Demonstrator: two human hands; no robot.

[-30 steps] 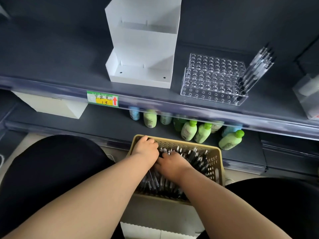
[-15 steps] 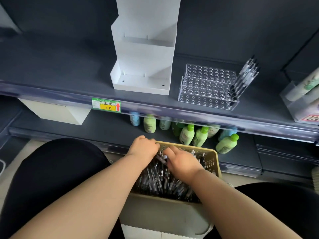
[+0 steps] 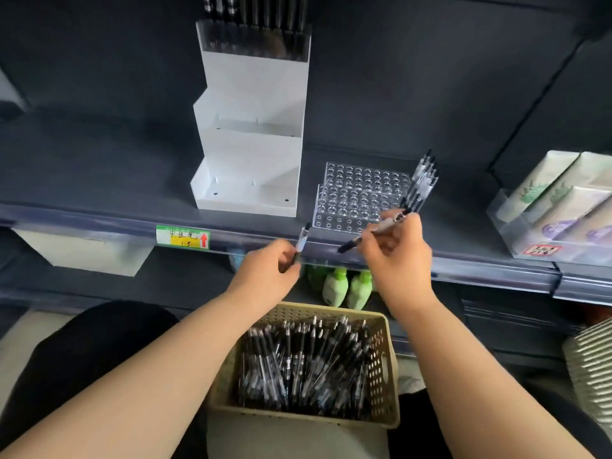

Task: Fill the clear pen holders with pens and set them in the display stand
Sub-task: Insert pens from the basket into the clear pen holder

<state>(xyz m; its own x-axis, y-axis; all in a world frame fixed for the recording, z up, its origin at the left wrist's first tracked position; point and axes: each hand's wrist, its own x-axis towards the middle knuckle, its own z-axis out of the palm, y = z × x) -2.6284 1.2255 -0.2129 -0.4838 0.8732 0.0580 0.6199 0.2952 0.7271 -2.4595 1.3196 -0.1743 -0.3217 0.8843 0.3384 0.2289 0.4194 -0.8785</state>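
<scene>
A clear pen holder [image 3: 357, 197] with rows of holes lies on the dark shelf, several pens [image 3: 422, 180] standing at its right end. Left of it stands the white stepped display stand [image 3: 251, 134]; its top tier carries a clear holder filled with pens [image 3: 255, 34]. My left hand [image 3: 268, 273] pinches one pen [image 3: 303, 238] upright just below the shelf edge. My right hand [image 3: 395, 256] grips another pen [image 3: 371, 233] held slantwise at the holder's front right corner. A beige basket [image 3: 387, 356] full of black pens sits below between my arms.
Green bottles [image 3: 347, 288] stand on the lower shelf behind the basket. A clear bin of boxed goods [image 3: 556, 207] occupies the shelf's right side. A green and yellow price tag [image 3: 182, 237] is on the shelf rail. A white box [image 3: 82, 251] sits under the shelf at left.
Both hands have come up out of the basket, each holding a pen, and now sit at the shelf edge. The camera has tilted up, bringing the stand's top tier into view.
</scene>
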